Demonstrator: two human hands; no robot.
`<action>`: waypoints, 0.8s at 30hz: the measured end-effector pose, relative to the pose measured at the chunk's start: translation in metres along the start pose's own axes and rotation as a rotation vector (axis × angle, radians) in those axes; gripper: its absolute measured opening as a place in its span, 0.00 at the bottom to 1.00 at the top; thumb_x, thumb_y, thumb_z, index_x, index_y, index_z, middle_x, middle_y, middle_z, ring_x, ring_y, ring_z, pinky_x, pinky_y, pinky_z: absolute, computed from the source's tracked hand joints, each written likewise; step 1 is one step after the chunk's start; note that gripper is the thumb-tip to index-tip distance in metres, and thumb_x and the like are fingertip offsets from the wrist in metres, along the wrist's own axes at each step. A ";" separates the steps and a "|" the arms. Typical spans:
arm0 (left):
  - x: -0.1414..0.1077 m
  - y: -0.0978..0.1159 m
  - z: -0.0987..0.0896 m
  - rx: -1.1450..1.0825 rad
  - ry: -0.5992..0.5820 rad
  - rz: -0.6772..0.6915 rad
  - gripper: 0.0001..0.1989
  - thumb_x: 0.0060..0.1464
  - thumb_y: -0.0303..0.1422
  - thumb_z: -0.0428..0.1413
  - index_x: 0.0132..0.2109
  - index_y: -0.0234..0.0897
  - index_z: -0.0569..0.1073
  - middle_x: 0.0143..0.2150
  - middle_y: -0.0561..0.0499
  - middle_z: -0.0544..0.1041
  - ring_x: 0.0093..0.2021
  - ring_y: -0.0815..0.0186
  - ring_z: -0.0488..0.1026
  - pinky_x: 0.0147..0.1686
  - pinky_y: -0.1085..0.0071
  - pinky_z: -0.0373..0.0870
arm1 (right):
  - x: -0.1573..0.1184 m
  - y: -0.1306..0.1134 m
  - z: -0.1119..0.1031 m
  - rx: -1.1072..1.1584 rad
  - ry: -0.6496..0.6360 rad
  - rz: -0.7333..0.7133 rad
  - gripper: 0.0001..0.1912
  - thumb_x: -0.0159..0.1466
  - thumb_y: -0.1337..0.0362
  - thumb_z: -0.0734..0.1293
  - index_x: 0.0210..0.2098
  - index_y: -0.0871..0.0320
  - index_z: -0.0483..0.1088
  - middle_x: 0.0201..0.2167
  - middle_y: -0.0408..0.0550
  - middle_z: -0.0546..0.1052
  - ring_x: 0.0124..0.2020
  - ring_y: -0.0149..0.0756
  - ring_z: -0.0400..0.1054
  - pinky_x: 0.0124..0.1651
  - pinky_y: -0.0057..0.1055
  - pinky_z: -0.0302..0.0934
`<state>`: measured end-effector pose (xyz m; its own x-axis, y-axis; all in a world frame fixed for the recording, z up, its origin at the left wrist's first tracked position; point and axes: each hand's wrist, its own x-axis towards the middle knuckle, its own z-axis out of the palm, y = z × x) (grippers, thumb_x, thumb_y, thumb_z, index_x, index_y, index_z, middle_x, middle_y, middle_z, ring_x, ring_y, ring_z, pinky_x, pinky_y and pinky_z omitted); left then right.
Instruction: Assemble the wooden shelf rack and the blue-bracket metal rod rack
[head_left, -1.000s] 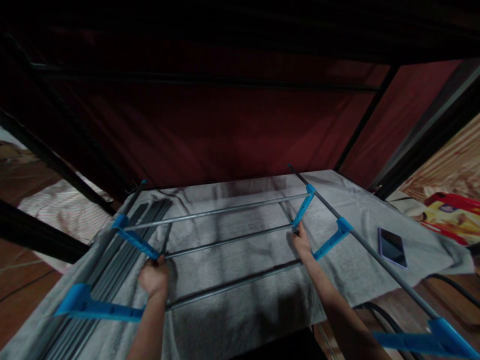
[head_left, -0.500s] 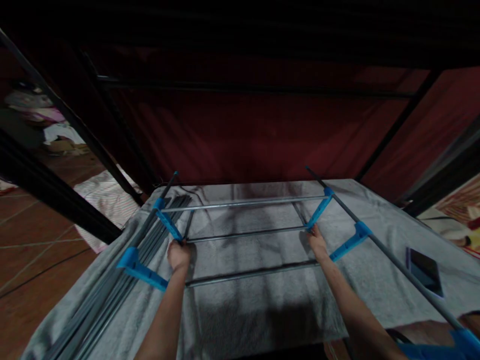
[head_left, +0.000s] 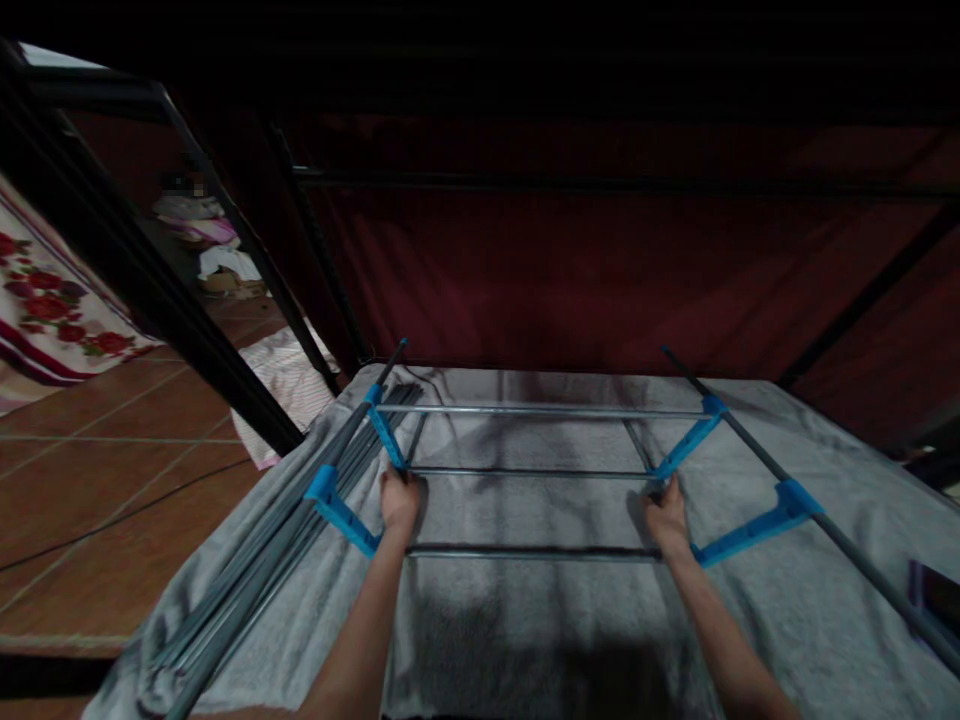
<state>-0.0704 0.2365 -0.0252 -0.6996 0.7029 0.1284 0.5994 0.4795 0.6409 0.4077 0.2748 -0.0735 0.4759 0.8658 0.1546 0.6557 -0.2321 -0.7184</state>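
Note:
A rack frame of grey metal tubes (head_left: 525, 411) joined by blue plastic brackets (head_left: 757, 523) lies over a grey blanket. My left hand (head_left: 400, 500) is closed around the frame by the lower end of the far left bracket (head_left: 387, 434). Opposite it, my right hand (head_left: 666, 515) grips the frame just below the far right bracket (head_left: 686, 443). A crossbar (head_left: 525, 473) runs between the two hands, and a nearer crossbar (head_left: 532, 554) passes close to both wrists. My palms and some fingers hide the exact gripped spots.
Several loose grey tubes (head_left: 300, 530) lie along the left side of the blanket (head_left: 525, 640). A phone-like dark object (head_left: 937, 600) is at the right edge. Dark posts (head_left: 247, 370) and a red cloth wall (head_left: 540, 280) surround the surface. Tiled floor (head_left: 112, 470) shows at left.
My view has turned to the left, so the scene sits farther right. Both hands keep their hold on the frame, which looks slightly more level across the view.

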 end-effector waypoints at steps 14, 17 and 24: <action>-0.114 0.118 -0.026 -0.566 0.135 0.739 0.21 0.59 0.22 0.44 0.55 0.44 0.70 0.49 0.44 0.71 0.53 0.61 0.68 0.54 0.60 0.67 | -0.210 0.008 0.022 0.055 -0.171 -0.643 0.21 0.66 0.60 0.57 0.57 0.55 0.63 0.53 0.59 0.71 0.55 0.53 0.65 0.53 0.49 0.64; -0.109 0.168 -0.048 -0.685 0.178 0.811 0.19 0.59 0.23 0.45 0.51 0.44 0.72 0.48 0.45 0.72 0.52 0.62 0.69 0.52 0.61 0.68 | -0.208 0.011 0.026 0.030 -0.141 -0.694 0.17 0.65 0.62 0.58 0.52 0.55 0.67 0.48 0.57 0.73 0.50 0.51 0.68 0.49 0.46 0.65; -0.057 0.268 -0.079 -0.755 0.261 0.755 0.15 0.55 0.21 0.48 0.44 0.39 0.75 0.42 0.48 0.74 0.44 0.64 0.72 0.46 0.67 0.70 | -0.205 -0.005 0.018 -0.043 -0.175 -0.693 0.18 0.60 0.71 0.57 0.48 0.52 0.67 0.45 0.52 0.73 0.46 0.46 0.68 0.48 0.44 0.64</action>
<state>0.0992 0.2833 0.1990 -0.3672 0.5047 0.7813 0.5775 -0.5347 0.6169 0.2958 0.1064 -0.1140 -0.1570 0.8781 0.4521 0.7975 0.3827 -0.4664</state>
